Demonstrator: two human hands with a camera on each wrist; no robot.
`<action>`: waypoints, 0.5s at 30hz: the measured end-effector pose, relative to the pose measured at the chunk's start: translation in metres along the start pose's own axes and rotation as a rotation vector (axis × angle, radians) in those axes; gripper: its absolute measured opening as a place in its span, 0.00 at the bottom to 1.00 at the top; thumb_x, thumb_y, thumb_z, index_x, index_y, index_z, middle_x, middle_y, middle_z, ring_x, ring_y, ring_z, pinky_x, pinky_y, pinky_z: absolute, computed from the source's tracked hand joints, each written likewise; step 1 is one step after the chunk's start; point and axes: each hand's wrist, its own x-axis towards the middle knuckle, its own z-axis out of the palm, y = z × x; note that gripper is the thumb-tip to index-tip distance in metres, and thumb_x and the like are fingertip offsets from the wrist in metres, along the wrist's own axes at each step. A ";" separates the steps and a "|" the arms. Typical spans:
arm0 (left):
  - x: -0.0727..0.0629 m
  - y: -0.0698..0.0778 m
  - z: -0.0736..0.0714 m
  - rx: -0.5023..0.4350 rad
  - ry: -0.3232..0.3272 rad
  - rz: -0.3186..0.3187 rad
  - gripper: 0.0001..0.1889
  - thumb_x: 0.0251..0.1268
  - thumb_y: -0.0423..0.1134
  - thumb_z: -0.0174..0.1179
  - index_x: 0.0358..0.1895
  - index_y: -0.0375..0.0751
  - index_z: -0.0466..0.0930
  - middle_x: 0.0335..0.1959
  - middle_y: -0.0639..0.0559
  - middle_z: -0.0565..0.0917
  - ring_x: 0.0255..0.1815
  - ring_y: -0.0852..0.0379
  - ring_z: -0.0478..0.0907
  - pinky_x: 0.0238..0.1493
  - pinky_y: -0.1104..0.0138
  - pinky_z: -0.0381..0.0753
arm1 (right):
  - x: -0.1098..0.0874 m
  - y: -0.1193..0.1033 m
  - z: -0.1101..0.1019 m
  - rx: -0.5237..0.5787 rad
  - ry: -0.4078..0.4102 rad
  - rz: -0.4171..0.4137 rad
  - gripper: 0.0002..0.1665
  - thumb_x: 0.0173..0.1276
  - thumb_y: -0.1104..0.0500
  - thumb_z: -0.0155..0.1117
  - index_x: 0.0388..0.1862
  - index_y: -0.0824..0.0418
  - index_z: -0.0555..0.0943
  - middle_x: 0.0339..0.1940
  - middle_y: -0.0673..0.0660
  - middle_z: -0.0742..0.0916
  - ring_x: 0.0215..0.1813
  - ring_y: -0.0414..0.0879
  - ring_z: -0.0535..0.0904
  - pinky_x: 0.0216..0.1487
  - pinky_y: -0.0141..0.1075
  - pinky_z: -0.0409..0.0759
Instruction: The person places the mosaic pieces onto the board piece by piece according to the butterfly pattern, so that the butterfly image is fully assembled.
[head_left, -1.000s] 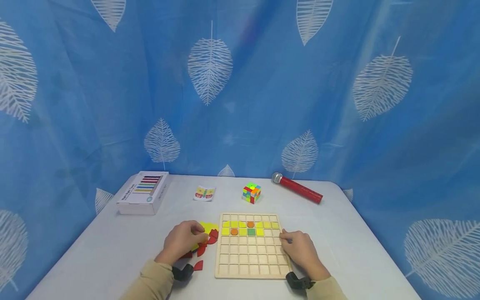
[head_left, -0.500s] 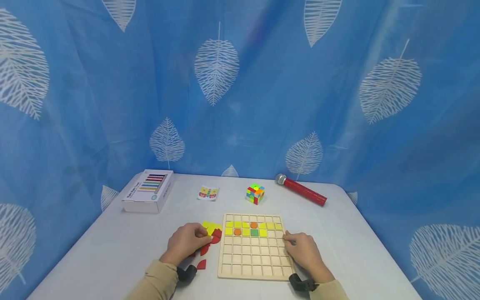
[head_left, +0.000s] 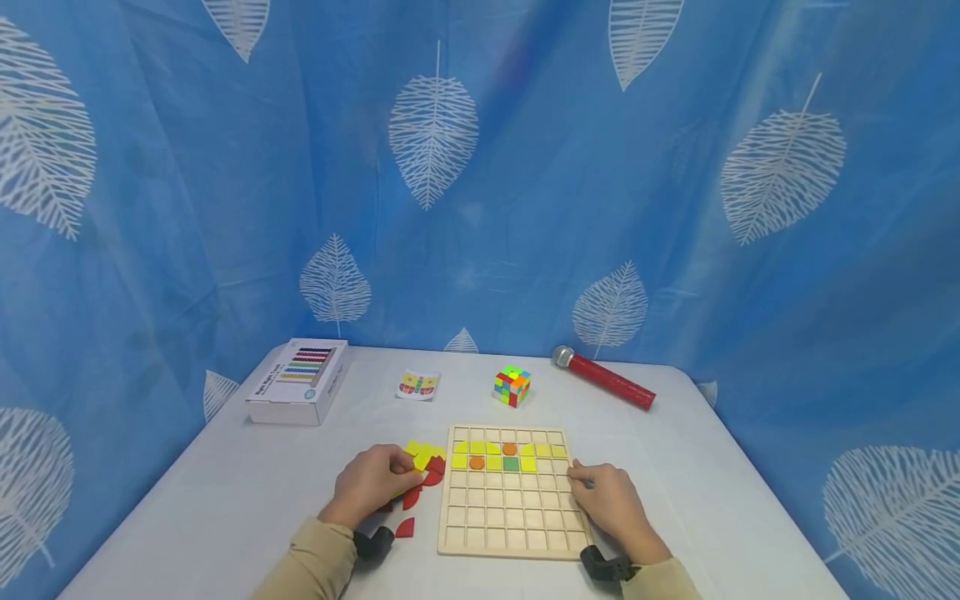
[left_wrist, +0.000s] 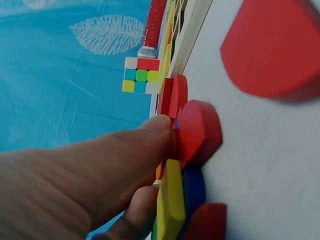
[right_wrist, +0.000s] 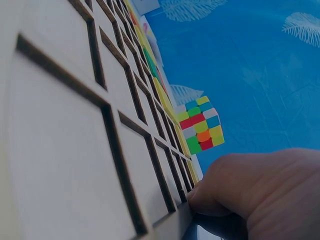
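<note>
My left hand (head_left: 373,485) is at a loose pile of flat coloured pieces left of the board, its fingers bent. In the left wrist view the thumb tip lies against a red piece (left_wrist: 200,131), with a yellow piece (left_wrist: 171,202) just below. Whether a piece is pinched there I cannot tell. The wooden grid board (head_left: 495,497) has yellow squares, yellow curved pieces, two orange circles (head_left: 477,462) and a green square (head_left: 511,463) in its upper rows. My right hand (head_left: 611,504) grips the board's right edge, thumb on the rim (right_wrist: 172,225).
Behind the board stand a puzzle cube (head_left: 512,386) and a small picture card (head_left: 417,386). A white box (head_left: 296,382) is at the back left, a red microphone (head_left: 606,379) at the back right. One red quarter-circle piece (head_left: 405,527) lies apart, near the left wrist.
The head view has shifted a little, so everything appears slightly farther right. My left fingers have moved slightly within the pile; the right hand keeps its grip on the board's edge.
</note>
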 end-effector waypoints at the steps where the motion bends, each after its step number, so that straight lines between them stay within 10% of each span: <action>1: 0.000 0.000 0.000 0.000 -0.002 -0.002 0.15 0.52 0.50 0.79 0.39 0.48 0.88 0.28 0.59 0.82 0.28 0.58 0.74 0.31 0.65 0.74 | 0.000 0.000 0.000 0.001 -0.001 0.001 0.13 0.65 0.62 0.68 0.47 0.59 0.91 0.57 0.58 0.89 0.61 0.60 0.85 0.59 0.56 0.81; 15: 0.000 0.001 0.001 0.025 -0.007 0.018 0.15 0.53 0.49 0.79 0.38 0.48 0.87 0.28 0.58 0.82 0.28 0.58 0.74 0.31 0.66 0.74 | -0.001 -0.001 -0.002 0.005 -0.018 0.014 0.13 0.66 0.62 0.67 0.48 0.59 0.90 0.58 0.58 0.88 0.62 0.61 0.84 0.63 0.58 0.78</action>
